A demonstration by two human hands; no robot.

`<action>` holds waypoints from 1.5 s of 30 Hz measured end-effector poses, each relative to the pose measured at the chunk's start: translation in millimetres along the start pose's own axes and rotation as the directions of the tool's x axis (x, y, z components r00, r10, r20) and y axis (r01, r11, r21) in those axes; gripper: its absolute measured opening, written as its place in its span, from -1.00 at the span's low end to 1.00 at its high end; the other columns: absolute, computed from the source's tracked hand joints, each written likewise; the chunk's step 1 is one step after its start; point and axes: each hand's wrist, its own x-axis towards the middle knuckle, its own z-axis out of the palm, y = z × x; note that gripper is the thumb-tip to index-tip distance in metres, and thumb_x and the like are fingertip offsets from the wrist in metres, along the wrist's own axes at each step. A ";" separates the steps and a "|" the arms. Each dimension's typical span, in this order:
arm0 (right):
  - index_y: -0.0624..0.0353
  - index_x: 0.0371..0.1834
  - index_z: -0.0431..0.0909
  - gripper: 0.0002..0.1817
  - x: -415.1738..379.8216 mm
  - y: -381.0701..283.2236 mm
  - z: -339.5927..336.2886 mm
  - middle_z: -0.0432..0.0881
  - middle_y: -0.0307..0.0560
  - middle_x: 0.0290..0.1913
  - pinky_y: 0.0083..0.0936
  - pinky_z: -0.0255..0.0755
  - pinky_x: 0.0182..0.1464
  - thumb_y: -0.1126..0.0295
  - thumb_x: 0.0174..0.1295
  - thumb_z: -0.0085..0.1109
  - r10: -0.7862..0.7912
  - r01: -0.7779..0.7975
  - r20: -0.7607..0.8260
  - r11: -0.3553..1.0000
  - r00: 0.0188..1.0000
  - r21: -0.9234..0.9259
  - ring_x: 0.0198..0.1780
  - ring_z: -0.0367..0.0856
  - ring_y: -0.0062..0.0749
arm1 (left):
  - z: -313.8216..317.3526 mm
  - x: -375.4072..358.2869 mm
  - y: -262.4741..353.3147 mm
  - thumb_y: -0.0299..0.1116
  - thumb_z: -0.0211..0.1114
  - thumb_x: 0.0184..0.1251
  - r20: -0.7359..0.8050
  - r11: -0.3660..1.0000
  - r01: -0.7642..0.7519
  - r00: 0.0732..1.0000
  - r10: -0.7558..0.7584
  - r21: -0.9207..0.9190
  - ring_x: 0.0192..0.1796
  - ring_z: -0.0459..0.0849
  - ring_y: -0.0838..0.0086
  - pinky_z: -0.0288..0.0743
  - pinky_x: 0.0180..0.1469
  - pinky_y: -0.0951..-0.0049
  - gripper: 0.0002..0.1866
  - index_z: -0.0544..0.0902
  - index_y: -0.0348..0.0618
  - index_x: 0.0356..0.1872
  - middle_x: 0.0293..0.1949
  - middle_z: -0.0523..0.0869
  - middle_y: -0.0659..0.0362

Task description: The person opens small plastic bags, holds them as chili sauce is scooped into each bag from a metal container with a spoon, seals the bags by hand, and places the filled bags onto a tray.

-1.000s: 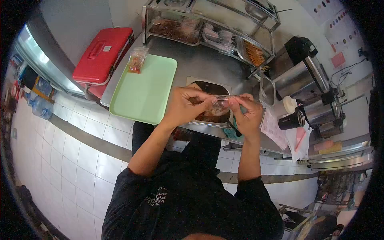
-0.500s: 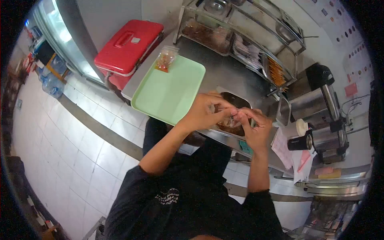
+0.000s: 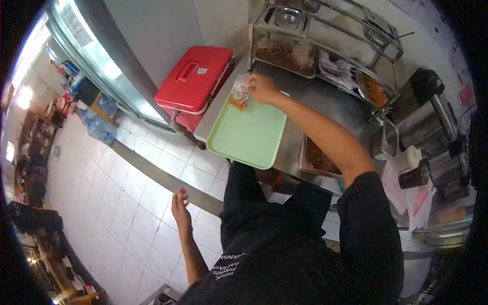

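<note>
My right hand point(image 3: 263, 89) reaches over the far left corner of the pale green tray point(image 3: 246, 134). Its fingers are pinched at the top of a small clear plastic bag point(image 3: 237, 99) with orange contents. Whether a second bag is there is too blurred to tell. Away to the left, my left hand point(image 3: 181, 206) hangs above the tiled floor, fingers up and slightly apart, holding nothing. A metal pan of brown food point(image 3: 319, 156) lies on the steel counter point(image 3: 291, 151), partly hidden by my right arm.
A red cooler box point(image 3: 190, 81) stands left of the counter. Behind the tray is a metal rack point(image 3: 315, 35) with trays of packets and orange items. Dark containers point(image 3: 414, 177) and papers are at the right. A glass-door fridge point(image 3: 96, 51) is at the left.
Both hands have parted from above the pan. My right hand has moved left to the bag on the tray; my left hand has dropped back over the floor. The view has shifted.
</note>
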 end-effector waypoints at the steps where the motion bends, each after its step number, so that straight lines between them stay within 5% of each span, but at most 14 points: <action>1: 0.26 0.29 0.41 -0.42 5.4 11.2 10.1 0.68 0.28 0.08 -0.11 0.54 0.16 0.16 0.33 0.29 -0.051 0.016 -0.142 0.971 0.989 -0.239 0.10 0.70 0.06 | -10.9 -12.5 -10.5 0.09 0.01 0.60 -0.002 0.999 0.035 0.999 -0.035 0.026 0.06 0.63 0.40 0.46 0.09 0.37 -0.45 0.60 -0.17 0.23 0.09 0.70 0.17; 7: 0.09 0.44 0.31 -0.31 -58.3 -73.3 -148.5 0.61 0.21 0.23 -0.07 0.49 0.25 0.06 0.33 0.29 -0.024 0.009 -0.092 0.987 0.995 -0.159 0.20 0.63 0.10 | -1.8 -57.2 -32.1 -0.05 0.04 0.63 0.030 0.993 0.099 0.994 -0.101 0.064 0.04 0.64 0.39 0.49 0.10 0.36 -0.58 0.61 -0.16 0.17 0.06 0.71 0.08; 11: 0.07 0.31 0.48 -0.60 -181.4 -83.0 -277.1 0.65 0.10 0.19 -0.24 0.56 0.15 0.26 0.45 0.17 -0.023 0.004 -0.095 0.980 0.995 -0.199 0.06 0.72 -0.11 | 60.0 -67.4 13.7 -0.24 0.29 0.48 0.479 0.999 -0.053 0.877 0.043 0.007 0.09 0.66 0.38 0.48 0.20 0.39 -0.64 0.61 -0.22 0.17 0.02 0.72 0.09; 16: 0.08 0.35 0.48 -0.57 -393.0 -16.5 -310.7 0.61 -0.01 0.28 -0.27 0.45 0.31 0.25 0.47 0.16 0.523 -0.458 -0.139 0.824 0.841 0.333 0.25 0.62 -0.22 | 167.4 -100.7 82.5 -0.29 0.43 0.30 0.947 0.778 -0.593 0.078 0.311 -0.207 0.29 0.56 0.02 0.43 0.32 0.17 -0.41 0.48 -0.22 0.32 0.22 0.61 -0.06; 20: 0.04 0.26 0.60 -0.55 -485.2 -7.6 -199.5 0.53 0.00 0.37 -0.05 0.20 0.46 0.23 0.31 0.32 0.301 -0.396 -0.279 0.824 0.912 -0.405 0.36 0.48 -0.15 | 270.1 -187.5 88.8 -0.18 0.43 0.23 0.790 0.312 -0.816 -0.259 0.556 -0.487 0.55 0.15 -0.16 0.09 0.55 0.02 -0.04 0.08 -0.27 0.55 0.52 0.23 -0.14; 26: -0.03 -0.28 0.81 -0.85 -530.2 -1.8 -178.7 0.67 -0.27 0.24 0.03 -0.02 0.53 0.21 0.23 0.37 0.292 -0.503 -0.506 0.791 0.811 -0.349 0.24 0.59 -0.27 | 390.5 -234.0 64.8 -0.12 0.38 0.25 0.823 -0.011 -0.985 -0.149 0.549 -0.171 0.52 0.30 0.02 0.14 0.54 0.10 -0.13 0.23 -0.24 0.52 0.50 0.29 -0.15; 33: -0.07 -0.39 0.78 -0.87 -503.3 -12.8 -249.4 0.80 -0.27 -0.04 -0.04 0.38 0.18 0.17 0.13 0.40 0.498 -0.484 -0.090 0.760 0.862 -0.433 -0.04 0.73 -0.27 | 380.6 -216.3 39.5 -0.26 0.23 0.33 0.880 0.037 -0.978 -0.170 0.444 -0.207 0.34 0.58 0.25 0.35 0.41 0.08 -0.42 0.46 -0.07 0.39 0.44 0.45 0.00; 34: 0.00 -0.36 0.77 -0.84 -484.1 -23.5 -261.8 0.79 -0.10 -0.12 -0.10 0.50 -0.09 0.20 0.13 0.38 0.619 -0.412 0.057 0.585 0.783 -0.698 -0.12 0.75 -0.16 | 374.0 -220.9 49.0 -0.21 0.28 0.30 0.878 0.001 -0.985 -0.155 0.453 -0.174 0.35 0.56 0.24 0.37 0.40 0.07 -0.40 0.47 -0.03 0.38 0.44 0.45 0.03; 36: 0.05 -0.33 0.76 -0.83 -490.2 7.9 -271.3 0.77 -0.02 -0.21 -0.08 0.52 -0.14 0.23 0.19 0.30 0.583 -0.482 -0.198 0.384 0.788 -0.788 -0.17 0.74 -0.05 | 358.0 -231.5 65.7 -0.11 0.39 0.24 0.868 -0.070 -0.994 -0.110 0.484 -0.087 0.37 0.54 0.22 0.41 0.38 0.04 -0.37 0.50 0.05 0.35 0.45 0.44 0.08; 39: 0.13 -0.33 0.73 -0.81 -445.0 -1.6 -322.6 0.74 0.10 -0.30 0.02 0.53 -0.12 0.30 0.22 0.18 0.376 -0.581 -0.443 0.510 0.814 -0.634 -0.20 0.72 0.10 | 313.6 -203.1 23.2 -0.08 0.37 0.26 0.656 0.080 -0.813 -0.401 0.640 -0.576 0.41 0.50 0.17 0.47 0.33 0.02 -0.43 0.56 0.12 0.31 0.43 0.47 0.13; 41: 0.19 -0.34 0.72 -0.80 -400.1 18.8 -365.6 0.72 0.17 -0.31 0.07 0.54 -0.06 0.34 0.21 0.12 0.398 -0.594 -0.442 0.562 0.804 -0.576 -0.17 0.70 0.18 | 264.8 -146.0 -13.7 -0.17 0.31 0.29 0.727 0.120 -0.763 -0.538 0.428 -0.635 0.35 0.54 0.11 0.45 0.34 0.04 -0.45 0.54 0.08 0.33 0.43 0.48 0.08; 42: 0.22 -0.36 0.71 -0.79 -389.3 93.2 -372.5 0.72 0.20 -0.28 0.04 0.55 -0.06 0.35 0.23 0.11 0.373 -0.514 -0.363 0.500 0.854 -0.697 -0.13 0.70 0.17 | 241.8 -114.1 -29.7 -0.23 0.34 0.27 0.869 0.265 -0.844 -0.381 0.315 -0.466 0.16 0.66 0.03 0.52 0.24 0.05 -0.54 0.63 0.05 0.22 0.31 0.59 0.06; 43: 0.24 -0.39 0.70 -0.78 -378.4 165.9 -379.0 0.72 0.23 -0.26 0.01 0.56 -0.06 0.36 0.25 0.10 0.344 -0.417 -0.281 0.431 0.896 -0.800 -0.09 0.70 0.17 | 217.8 -110.3 23.8 -0.27 0.38 0.20 0.950 0.317 -0.914 0.170 -0.262 0.251 0.00 0.72 -0.01 0.54 0.16 0.08 -0.56 0.67 -0.03 0.14 0.19 0.67 0.03; 45: 0.25 -0.27 0.67 -0.77 -364.2 241.2 -371.6 0.71 0.24 -0.17 0.03 0.55 -0.02 0.36 0.29 0.05 0.473 -0.435 -0.230 0.388 0.851 -0.812 -0.05 0.69 0.17 | 159.7 -59.1 -58.0 -0.23 0.37 0.23 0.611 0.518 -0.853 0.441 0.658 0.058 0.07 0.68 -0.03 0.51 0.18 0.11 -0.52 0.63 -0.11 0.18 0.17 0.64 -0.08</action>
